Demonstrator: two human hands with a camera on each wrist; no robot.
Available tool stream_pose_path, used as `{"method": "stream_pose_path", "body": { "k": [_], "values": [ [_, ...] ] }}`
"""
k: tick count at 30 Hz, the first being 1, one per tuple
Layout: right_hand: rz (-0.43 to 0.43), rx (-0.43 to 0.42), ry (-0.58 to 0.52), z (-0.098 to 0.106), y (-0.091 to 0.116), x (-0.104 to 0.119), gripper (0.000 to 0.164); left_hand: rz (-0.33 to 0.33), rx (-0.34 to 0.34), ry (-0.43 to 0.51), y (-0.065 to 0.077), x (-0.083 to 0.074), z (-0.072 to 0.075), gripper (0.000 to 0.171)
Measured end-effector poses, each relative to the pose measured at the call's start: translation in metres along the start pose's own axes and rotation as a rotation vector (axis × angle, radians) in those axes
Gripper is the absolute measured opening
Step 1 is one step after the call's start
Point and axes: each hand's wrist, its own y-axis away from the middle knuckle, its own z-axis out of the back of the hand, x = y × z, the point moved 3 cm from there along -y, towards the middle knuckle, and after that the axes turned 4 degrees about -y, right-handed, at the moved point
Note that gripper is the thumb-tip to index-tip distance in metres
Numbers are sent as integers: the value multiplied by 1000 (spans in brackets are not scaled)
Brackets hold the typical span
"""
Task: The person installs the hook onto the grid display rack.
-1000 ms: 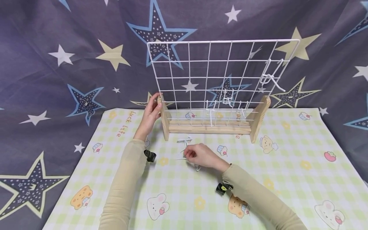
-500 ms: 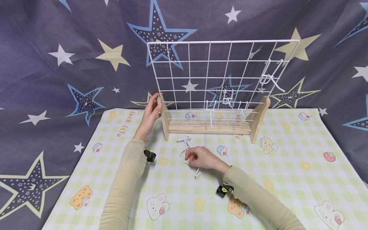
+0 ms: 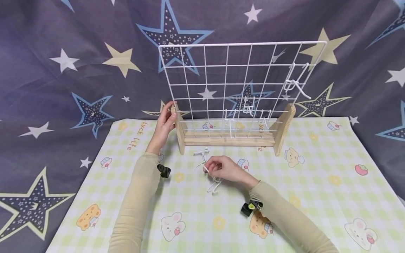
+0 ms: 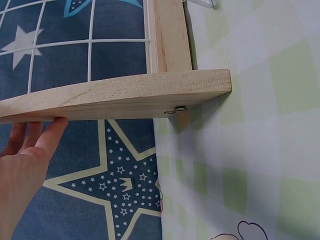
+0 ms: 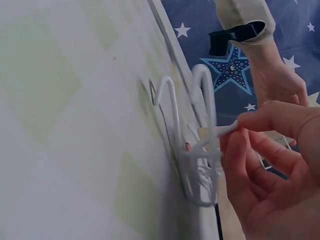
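A white wire grid rack (image 3: 226, 65) stands upright on a wooden base (image 3: 229, 141). My left hand (image 3: 162, 128) holds its left wooden side panel (image 4: 125, 90); in the left wrist view the thumb lies against the outer face, while other fingertips pass behind the edge. Between thumb and forefinger, my right hand (image 3: 227, 170) pinches the thin stem of a white double-pronged wire hook (image 5: 206, 110), its two bent prongs pointing away from the fingers. Beyond it on the cloth lie more white hooks (image 3: 201, 153), partly overlapped by the right hand.
Several white hooks hang on the grid, one high at the right (image 3: 294, 84) and others lower down (image 3: 248, 109). A checked tablecloth (image 3: 196, 218) covers the table, and a dark star-patterned curtain (image 3: 136, 21) hangs behind the rack.
My right hand has drawn the pinched hook away from the other hooks and turned it, so more of it shows below the hand. The left hand keeps its place on the side panel.
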Motion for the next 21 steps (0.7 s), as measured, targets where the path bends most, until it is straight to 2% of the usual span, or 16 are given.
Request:
{"method": "stream_pose_path", "body": {
  "k": [5,9,21],
  "values": [
    [-1,-81,34,7,1,8,19,7,-9,8,1,-2,0,47],
    [-5,-112,20,11,1,11,17,10,-13,-1,0,-3,0,47],
    [28,-99,-11,11,0,19,16,-1,1,19,0,-2,-1,46]
  ]
}}
